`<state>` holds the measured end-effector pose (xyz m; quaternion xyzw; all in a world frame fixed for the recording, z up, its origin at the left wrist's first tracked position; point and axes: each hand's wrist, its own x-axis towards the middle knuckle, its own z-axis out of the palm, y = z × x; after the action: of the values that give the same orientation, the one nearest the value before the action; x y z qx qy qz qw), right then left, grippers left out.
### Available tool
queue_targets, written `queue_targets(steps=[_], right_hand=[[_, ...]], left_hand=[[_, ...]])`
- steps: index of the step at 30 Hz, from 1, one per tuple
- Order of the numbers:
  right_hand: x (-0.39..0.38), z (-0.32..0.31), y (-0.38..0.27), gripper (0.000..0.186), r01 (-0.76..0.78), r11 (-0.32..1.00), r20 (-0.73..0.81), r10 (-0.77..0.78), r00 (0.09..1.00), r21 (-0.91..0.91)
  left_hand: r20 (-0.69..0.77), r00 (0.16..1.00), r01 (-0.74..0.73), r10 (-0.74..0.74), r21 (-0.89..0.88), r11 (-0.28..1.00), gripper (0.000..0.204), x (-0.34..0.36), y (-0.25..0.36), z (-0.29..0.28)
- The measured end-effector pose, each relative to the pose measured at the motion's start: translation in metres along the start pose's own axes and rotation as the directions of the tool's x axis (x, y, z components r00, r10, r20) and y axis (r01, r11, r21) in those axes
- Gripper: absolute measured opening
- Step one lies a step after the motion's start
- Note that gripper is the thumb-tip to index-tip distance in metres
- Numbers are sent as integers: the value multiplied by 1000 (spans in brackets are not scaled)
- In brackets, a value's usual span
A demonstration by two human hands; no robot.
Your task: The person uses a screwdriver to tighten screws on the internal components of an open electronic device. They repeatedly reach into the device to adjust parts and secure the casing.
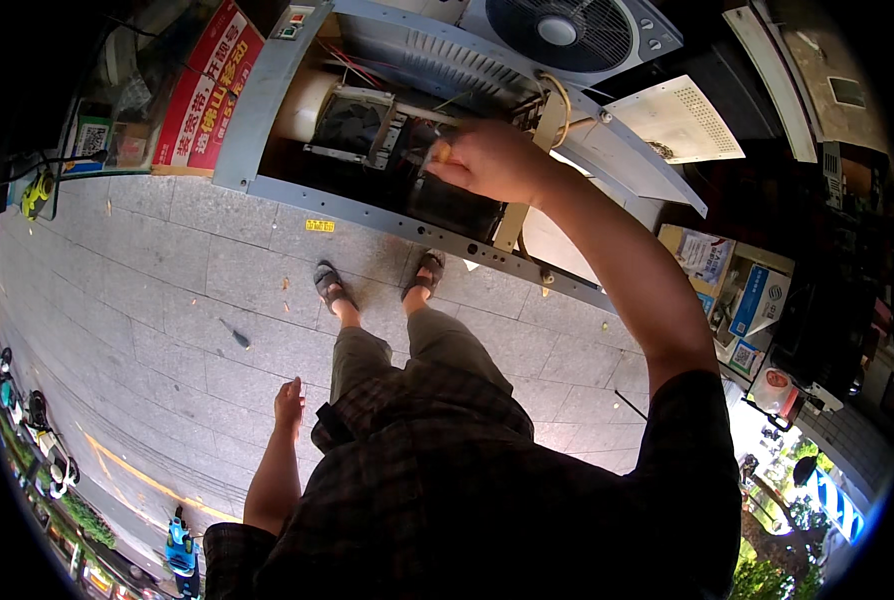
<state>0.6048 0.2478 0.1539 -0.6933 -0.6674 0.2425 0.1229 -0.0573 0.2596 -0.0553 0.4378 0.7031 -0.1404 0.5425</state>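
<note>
My right hand point(487, 160) reaches into an open grey metal cabinet point(397, 222) in front of me. Its fingers are curled closed around something small and yellowish that I cannot make out. Just left of that hand is a square cooling fan point(352, 128) in a pale frame, with a cream-coloured cylinder point(305, 105) beside it. Thin red wires point(352, 62) run behind the fan. The dark inside of the cabinet below my hand is hard to see. My left hand point(288, 405) hangs at my side over the pavement, away from the cabinet, fingers loosely extended, nothing visible in it.
A box fan point(557, 32) stands beyond the cabinet, near a perforated cream panel point(679, 120). A red sign point(210, 88) leans at the left. Boxes point(760, 300) are stacked at the right. A small dark tool-like object point(235, 335) lies on the paving.
</note>
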Motion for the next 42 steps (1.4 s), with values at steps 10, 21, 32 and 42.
queue_targets(steps=[10, 21, 32, 42], right_hand=[[12, -8, -7, 44, -49, 992, -2, 50, 999, 115], [15, -7, -17, 42, -102, 995, 143, 100, 985, 6], [5, -1, -1, 39, -161, 983, 182, 144, 973, 82], [-35, -13, 0, 39, -111, 994, 244, 111, 963, -16]], left_hand=[[48, 998, -36, 35, 31, 999, 53, -3, 11, 12], [82, 995, -52, 48, 50, 997, 54, 0, 16, 18], [90, 995, -54, 48, 65, 996, 55, -2, 20, 15], [70, 996, -55, 52, 33, 998, 47, -1, 16, 9]])
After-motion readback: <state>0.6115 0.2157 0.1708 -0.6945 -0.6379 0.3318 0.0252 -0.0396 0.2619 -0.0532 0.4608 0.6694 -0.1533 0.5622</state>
